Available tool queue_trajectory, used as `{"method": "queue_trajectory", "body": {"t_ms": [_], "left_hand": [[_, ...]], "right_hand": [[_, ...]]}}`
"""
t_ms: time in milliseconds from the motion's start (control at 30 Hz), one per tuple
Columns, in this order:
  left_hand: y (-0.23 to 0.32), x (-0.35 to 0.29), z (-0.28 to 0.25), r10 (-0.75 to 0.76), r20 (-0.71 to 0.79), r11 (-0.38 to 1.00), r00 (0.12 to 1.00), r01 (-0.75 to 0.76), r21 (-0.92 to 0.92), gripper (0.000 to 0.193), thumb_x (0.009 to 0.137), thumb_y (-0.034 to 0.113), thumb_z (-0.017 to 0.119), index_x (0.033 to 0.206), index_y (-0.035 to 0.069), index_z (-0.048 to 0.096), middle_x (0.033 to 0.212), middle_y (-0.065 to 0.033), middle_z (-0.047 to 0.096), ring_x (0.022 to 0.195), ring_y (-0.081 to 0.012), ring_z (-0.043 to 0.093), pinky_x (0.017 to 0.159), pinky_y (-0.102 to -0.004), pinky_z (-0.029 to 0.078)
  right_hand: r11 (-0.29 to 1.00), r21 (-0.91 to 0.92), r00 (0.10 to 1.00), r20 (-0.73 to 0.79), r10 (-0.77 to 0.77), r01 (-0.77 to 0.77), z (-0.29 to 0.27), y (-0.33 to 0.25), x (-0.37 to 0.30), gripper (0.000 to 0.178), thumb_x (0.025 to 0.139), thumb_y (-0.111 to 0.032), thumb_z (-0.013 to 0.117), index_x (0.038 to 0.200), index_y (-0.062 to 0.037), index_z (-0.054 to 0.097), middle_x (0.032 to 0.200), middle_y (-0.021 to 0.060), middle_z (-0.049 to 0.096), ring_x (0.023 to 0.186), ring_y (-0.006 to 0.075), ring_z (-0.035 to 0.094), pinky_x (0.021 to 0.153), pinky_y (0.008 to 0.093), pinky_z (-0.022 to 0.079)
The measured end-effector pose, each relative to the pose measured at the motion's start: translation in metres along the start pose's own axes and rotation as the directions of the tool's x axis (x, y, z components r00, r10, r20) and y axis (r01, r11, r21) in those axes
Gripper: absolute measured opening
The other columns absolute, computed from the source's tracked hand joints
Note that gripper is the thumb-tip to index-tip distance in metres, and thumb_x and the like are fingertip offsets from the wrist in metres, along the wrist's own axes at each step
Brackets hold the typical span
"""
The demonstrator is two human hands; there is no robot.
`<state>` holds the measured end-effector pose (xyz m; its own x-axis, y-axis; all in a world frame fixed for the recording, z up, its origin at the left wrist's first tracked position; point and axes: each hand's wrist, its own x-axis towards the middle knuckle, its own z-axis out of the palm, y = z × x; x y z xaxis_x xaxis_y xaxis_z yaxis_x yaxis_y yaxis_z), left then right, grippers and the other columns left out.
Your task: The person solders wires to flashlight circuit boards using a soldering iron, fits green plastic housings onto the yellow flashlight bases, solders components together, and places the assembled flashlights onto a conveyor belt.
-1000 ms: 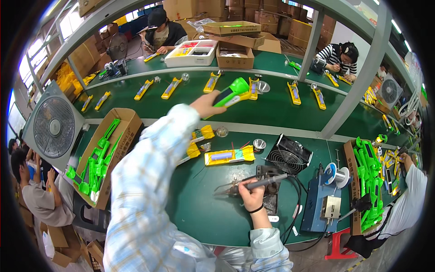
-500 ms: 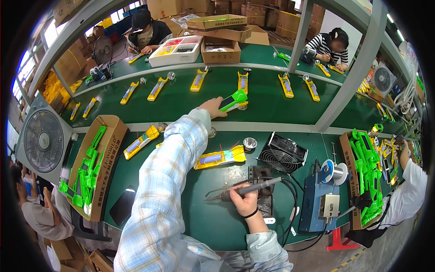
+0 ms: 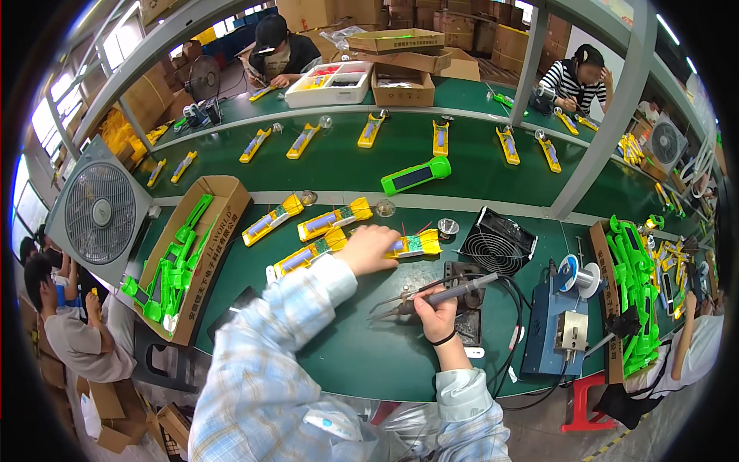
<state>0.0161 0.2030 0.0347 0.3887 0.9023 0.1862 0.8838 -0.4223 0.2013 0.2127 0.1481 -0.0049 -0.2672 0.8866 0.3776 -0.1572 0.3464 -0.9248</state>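
My right hand point(image 3: 437, 314) grips a soldering iron point(image 3: 466, 289), its tip pointing left above the green bench. A second thin, dark prong lies beside the tip; I cannot make out what it is. My left hand point(image 3: 369, 250) is bent over the left end of a yellow flashlight housing point(image 3: 419, 244) with a green circuit board and wires; the hand covers part of it. A chrome reflector cup point(image 3: 447, 228) sits at its far right corner. Left of that hand lie more yellow housings point(image 3: 335, 219) with purple cells. A green flashlight point(image 3: 416, 176) rests on the far green strip.
A black fan point(image 3: 499, 240), a blue soldering station point(image 3: 548, 327) and a solder spool point(image 3: 579, 279) stand at right. Cardboard boxes of green casings flank me, the left box point(image 3: 223, 250) beside a grey fan point(image 3: 100, 212). Several yellow housings line the far strip. Other people work around.
My left hand has let go of the green flashlight on the far strip and come back to the yellow housing. The right hand still holds the soldering iron. The view has shifted slightly.
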Motion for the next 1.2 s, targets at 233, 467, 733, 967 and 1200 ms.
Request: {"method": "queue_trajectory", "body": {"t_ms": [233, 467, 733, 967, 1200], "left_hand": [[0.0, -0.05, 0.001, 0.014, 0.031, 0.946, 0.999, -0.003, -0.324, 0.045, 0.055, 0.02, 0.07, 0.095, 0.007, 0.055, 0.086, -0.0101, 0.055, 0.085, -0.0268, 0.05, 0.076, -0.0347, 0.04], [0.001, -0.098, -0.027, -0.026, 0.16, 0.924, 0.987, 0.085, -0.373, 0.045, 0.054, 0.016, 0.071, 0.096, 0.007, 0.059, 0.09, -0.0091, 0.057, 0.084, -0.0258, 0.051, 0.076, -0.0333, 0.04], [-0.007, -0.1, -0.016, 0.079, 0.092, 0.634, 0.993, 0.021, -0.773, 0.029, 0.073, 0.013, 0.059, 0.1, 0.004, 0.059, 0.102, -0.0111, 0.057, 0.094, -0.0221, 0.052, 0.082, -0.0304, 0.04], [-0.018, -0.108, -0.008, -0.079, 0.169, 0.486, 0.982, 0.186, -0.854, 0.023, 0.076, 0.017, 0.058, 0.092, 0.0, 0.061, 0.086, -0.0104, 0.063, 0.075, -0.0138, 0.058, 0.068, -0.0246, 0.044], [-0.003, -0.094, 0.003, -0.176, -0.055, 0.644, 0.983, 0.073, -0.761, 0.021, 0.068, 0.019, 0.064, 0.084, 0.006, 0.065, 0.068, -0.0088, 0.063, 0.064, -0.0196, 0.061, 0.059, -0.0277, 0.046]], "right_hand": [[0.926, 0.361, 0.991, -0.035, 0.128, -0.107, 0.0, -0.009, -0.004, 0.012, 0.076, -0.01, 0.055, 0.081, -0.0003, 0.05, 0.064, 0.0022, 0.051, 0.051, 0.0066, 0.044, 0.047, 0.0191, 0.036], [0.92, 0.372, 0.99, -0.016, 0.138, -0.122, 0.005, -0.007, -0.001, 0.014, 0.079, -0.013, 0.052, 0.083, -0.0005, 0.047, 0.064, 0.0041, 0.049, 0.046, 0.0061, 0.041, 0.043, 0.0192, 0.035], [0.935, 0.344, 0.988, -0.087, 0.129, -0.091, -0.004, 0.0, 0.004, 0.011, 0.079, -0.012, 0.052, 0.081, -0.0014, 0.049, 0.061, 0.0019, 0.049, 0.045, 0.0053, 0.041, 0.041, 0.0171, 0.032], [0.949, 0.298, 0.982, -0.123, 0.145, -0.103, 0.011, 0.006, 0.007, 0.015, 0.078, -0.015, 0.053, 0.081, -0.0002, 0.049, 0.06, 0.0047, 0.05, 0.043, 0.0079, 0.044, 0.039, 0.0179, 0.034], [0.95, 0.306, 0.981, -0.158, 0.113, -0.06, 0.008, -0.007, 0.005, 0.018, 0.077, -0.019, 0.052, 0.082, -0.0023, 0.046, 0.074, 0.0095, 0.053, 0.051, 0.0118, 0.047, 0.04, 0.0201, 0.036]]}}
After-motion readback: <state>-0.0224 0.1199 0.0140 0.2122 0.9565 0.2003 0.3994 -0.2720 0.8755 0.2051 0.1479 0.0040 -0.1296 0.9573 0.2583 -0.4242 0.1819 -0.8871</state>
